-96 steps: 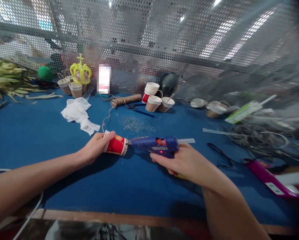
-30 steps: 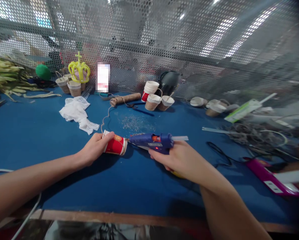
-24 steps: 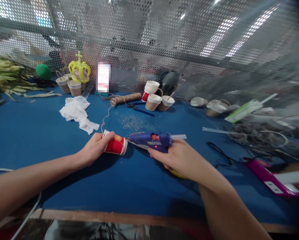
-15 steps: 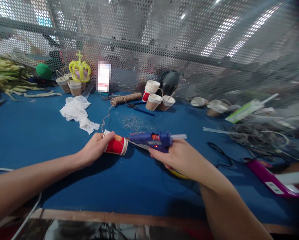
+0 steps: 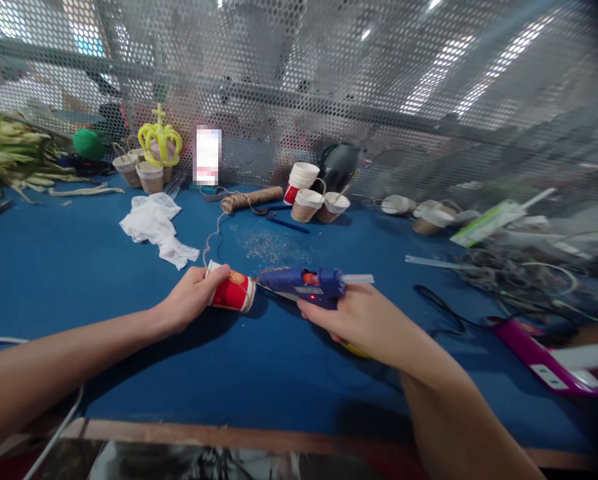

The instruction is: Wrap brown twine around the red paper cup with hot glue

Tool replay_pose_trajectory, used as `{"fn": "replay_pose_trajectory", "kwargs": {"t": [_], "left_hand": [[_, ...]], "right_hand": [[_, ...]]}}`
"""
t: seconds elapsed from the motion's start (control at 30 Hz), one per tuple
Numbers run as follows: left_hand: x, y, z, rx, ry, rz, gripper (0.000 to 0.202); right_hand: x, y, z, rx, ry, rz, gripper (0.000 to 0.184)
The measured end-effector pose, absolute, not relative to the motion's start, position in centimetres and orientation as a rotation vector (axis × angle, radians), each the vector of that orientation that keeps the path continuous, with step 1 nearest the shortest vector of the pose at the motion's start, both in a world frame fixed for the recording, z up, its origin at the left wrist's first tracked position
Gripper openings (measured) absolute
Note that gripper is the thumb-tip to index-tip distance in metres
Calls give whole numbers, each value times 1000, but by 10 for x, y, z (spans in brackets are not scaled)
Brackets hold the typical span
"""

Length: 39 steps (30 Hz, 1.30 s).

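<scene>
My left hand [image 5: 191, 297] is closed round a red paper cup [image 5: 232, 291] with gold print, tipped on its side above the table. Twine trails up from the cup toward a roll of brown twine [image 5: 253, 199]. In my right hand [image 5: 351, 313] is a blue hot glue gun [image 5: 303, 283], its red light lit and a clear glue stick poking out of its back. The gun's nozzle points left at the cup's right-hand end; whether it touches cannot be made out. My right fingers wrap the handle, which is mostly hidden.
White lace cloth [image 5: 156, 223] lies left of the twine. Blue-handled pliers [image 5: 286, 221] and several small twine-wrapped cups [image 5: 307, 205] stand behind. A magenta power strip [image 5: 543, 360], black cable and tangled fibres [image 5: 519, 273] lie at right. Perforated metal [image 5: 279, 87] closes the back.
Almost nothing differs. Both hands keep the cup and glue gun in nearly the same place, with only a very slight shift of the view.
</scene>
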<state>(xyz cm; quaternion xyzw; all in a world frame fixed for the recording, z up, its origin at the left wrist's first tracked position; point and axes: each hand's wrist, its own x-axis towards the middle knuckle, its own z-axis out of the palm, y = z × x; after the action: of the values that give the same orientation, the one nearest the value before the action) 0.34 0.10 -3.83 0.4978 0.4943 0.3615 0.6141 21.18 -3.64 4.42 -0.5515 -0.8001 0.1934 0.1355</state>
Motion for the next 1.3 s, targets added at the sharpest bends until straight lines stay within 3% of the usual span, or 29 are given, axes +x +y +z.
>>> {"fn": "replay_pose_trajectory", "kwargs": {"t": [0.73,1.3], "left_hand": [[3,2,-38,1123,1126,831,39],[2,3,-38,1128,1097,824,40]], "right_hand": [[216,-45,42,-1684,-2326,586,35],[214,-47,42,-1675,-2369,551,27]]}}
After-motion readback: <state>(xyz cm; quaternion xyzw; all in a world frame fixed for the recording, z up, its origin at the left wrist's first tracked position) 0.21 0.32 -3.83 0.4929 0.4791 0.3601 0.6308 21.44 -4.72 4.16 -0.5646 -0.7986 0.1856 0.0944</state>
